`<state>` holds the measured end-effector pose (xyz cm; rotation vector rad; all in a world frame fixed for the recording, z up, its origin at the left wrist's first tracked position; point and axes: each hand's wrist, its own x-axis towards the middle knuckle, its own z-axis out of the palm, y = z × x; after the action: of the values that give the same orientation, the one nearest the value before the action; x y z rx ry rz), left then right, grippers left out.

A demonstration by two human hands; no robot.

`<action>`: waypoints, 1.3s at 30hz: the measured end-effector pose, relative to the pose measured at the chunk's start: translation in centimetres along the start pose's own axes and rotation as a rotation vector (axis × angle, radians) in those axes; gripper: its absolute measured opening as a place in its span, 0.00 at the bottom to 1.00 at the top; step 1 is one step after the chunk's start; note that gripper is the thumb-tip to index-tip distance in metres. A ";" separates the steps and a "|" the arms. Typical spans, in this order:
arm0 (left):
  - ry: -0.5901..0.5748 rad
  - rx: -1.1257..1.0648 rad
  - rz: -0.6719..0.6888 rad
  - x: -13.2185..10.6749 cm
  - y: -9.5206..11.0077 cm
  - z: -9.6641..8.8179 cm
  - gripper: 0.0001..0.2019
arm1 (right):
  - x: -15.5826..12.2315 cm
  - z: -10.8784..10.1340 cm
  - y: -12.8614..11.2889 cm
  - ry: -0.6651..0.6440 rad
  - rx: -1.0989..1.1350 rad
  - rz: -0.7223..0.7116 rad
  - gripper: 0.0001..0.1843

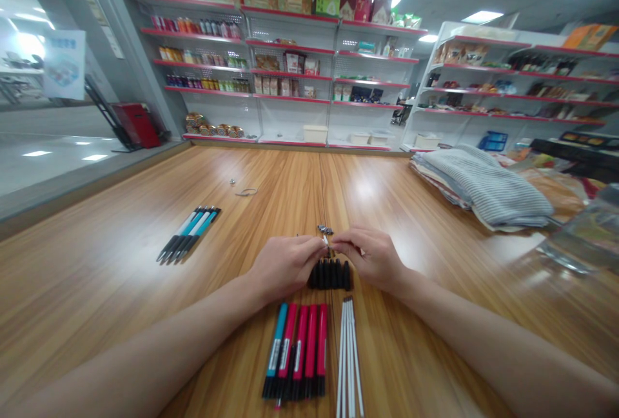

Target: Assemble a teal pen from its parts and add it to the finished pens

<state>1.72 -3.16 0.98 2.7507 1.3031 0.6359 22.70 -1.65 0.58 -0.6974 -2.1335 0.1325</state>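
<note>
My left hand (pixel 290 262) and my right hand (pixel 371 258) meet over the wooden table, thumbs and fingers pinched together. Between their fingertips shows a small whitish piece (pixel 325 240), too small to name and partly covered by the fingers. Just below lies a row of black pen grips (pixel 333 274), partly hidden by my left hand. Beyond the fingertips is a little pile of small metallic parts (pixel 325 229). Nearer to me, several pink pen barrels (pixel 300 347) and one blue barrel (pixel 276 347) lie side by side. Thin white pen refills (pixel 347 360) lie to their right.
On the left lie several blue and white pens (pixel 189 235). Farther back are a thin wire-like loop (pixel 246 191) and a tiny metallic piece (pixel 232 181). Folded striped cloth (pixel 483 186) and a clear container (pixel 587 231) occupy the right side. Stocked shelves (pixel 290 73) stand behind the table.
</note>
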 end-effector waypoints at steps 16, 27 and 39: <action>0.049 -0.096 -0.286 0.3 -0.8 0.3 0.18 | -0.8 -0.6 2.7 -0.206 0.156 0.328 0.07; 0.046 -0.095 -0.276 0.3 -0.8 0.5 0.18 | 0.0 -2.3 2.6 -0.580 0.391 0.103 0.09; 0.048 -0.111 -0.278 0.3 -0.7 0.4 0.19 | 0.2 -2.3 3.0 -0.618 0.340 0.061 0.07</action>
<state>1.49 -2.40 0.54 2.4206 1.5694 0.7292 25.71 0.62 1.13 -0.5617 -2.5736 0.8137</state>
